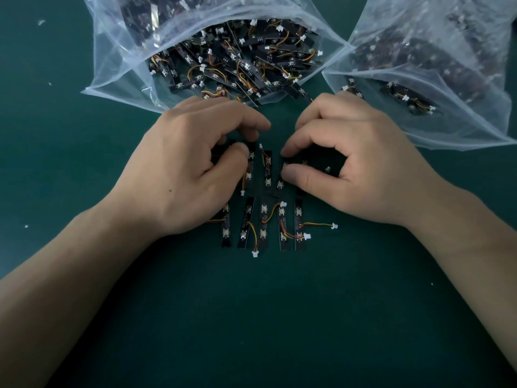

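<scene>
While you line up circuit strips [298, 219] just below the open bag [117, 79], your left hand [190, 169] and right hand [361, 169] each pinch one strip with curled fingers. Next, probably, lay both parallel beside their neighbours.

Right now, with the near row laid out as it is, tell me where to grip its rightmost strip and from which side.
Pinch the rightmost strip at its near end, coming from the near side: that end looks bare of buttons. A neighbouring strip lies close on its left and its wire trails right to a white connector, so a sideways approach would likely snag.
</scene>
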The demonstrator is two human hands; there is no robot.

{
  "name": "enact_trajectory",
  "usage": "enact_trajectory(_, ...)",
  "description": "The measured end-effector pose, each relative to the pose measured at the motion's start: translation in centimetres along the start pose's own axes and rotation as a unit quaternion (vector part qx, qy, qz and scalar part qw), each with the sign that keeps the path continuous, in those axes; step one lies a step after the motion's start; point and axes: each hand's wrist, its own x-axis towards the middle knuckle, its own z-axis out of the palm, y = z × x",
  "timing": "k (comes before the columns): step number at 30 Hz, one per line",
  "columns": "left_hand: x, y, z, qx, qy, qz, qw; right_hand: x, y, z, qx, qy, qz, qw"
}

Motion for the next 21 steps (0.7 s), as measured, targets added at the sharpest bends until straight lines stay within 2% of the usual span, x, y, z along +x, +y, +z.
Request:
enact_trajectory(11, 0.12, 0.06, -0.08, -0.002, 0.003, 0.002, 1.0, 0.15, 0.14, -0.14, 0.042, 0.008, 0.005, 0.999)
enact_trajectory(15, 0.08, 0.15, -0.07, -0.007, 0.037, -0.003, 0.999, 0.19, 0.1, -0.35, 0.061, 0.038, 0.012, 0.997)
enact_trajectory(19, 0.17, -0.14, -0.23, -0.028, 0.123, -0.087, 0.988, 0.33, 0.08, -0.35, 0.067, 0.092, 0.049, 0.992)
enact_trajectory(21, 0.2, -0.17, -0.32, -0.027, 0.14, -0.122, 0.982, 0.37, 0.33, -0.34, 0.063, 0.119, 0.083, 0.987)
